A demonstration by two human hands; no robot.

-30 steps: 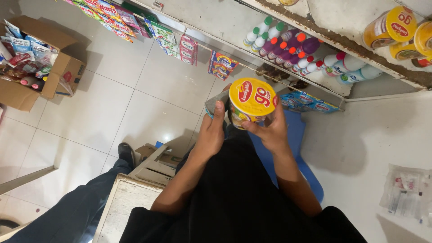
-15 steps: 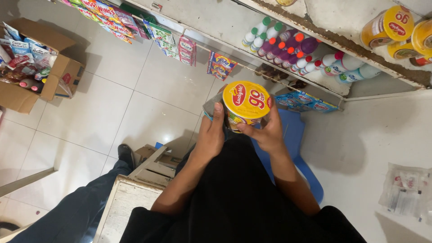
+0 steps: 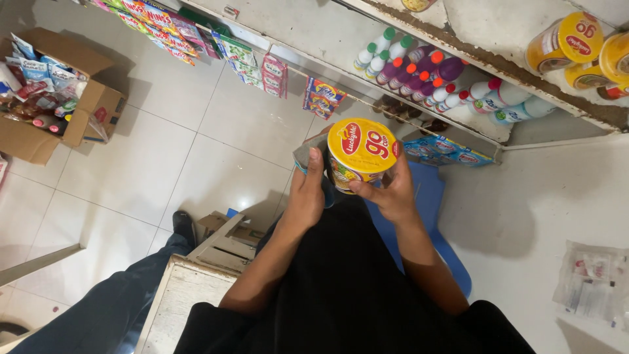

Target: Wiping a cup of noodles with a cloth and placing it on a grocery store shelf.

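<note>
**Fingers wrapped on a yellow-lidded cup, both hands**

Fingers of the left hand are curled round the left side of the noodle cup, thumb laid up along its wall; a grey-blue cloth is pinched between that palm and the cup, mostly hidden. Right hand is closed on the cup's right and lower side, thumb pressed under the lid rim. Cup is held at chest height over the lap, lid tilted toward the camera; its body is largely covered by the hands, bottom not seen.

Blue chair is partly covered by the arms and black shirt. Shelf runs across the top of view, its upper edge cut off; capped bottles are lined up on it, more yellow cups are clipped at the right edge. Sachet strips are hung along the shelf front, print too small to resolve. Cardboard box of mixed packets is cropped at left. Plastic bag at lower right: contents unclear.
</note>
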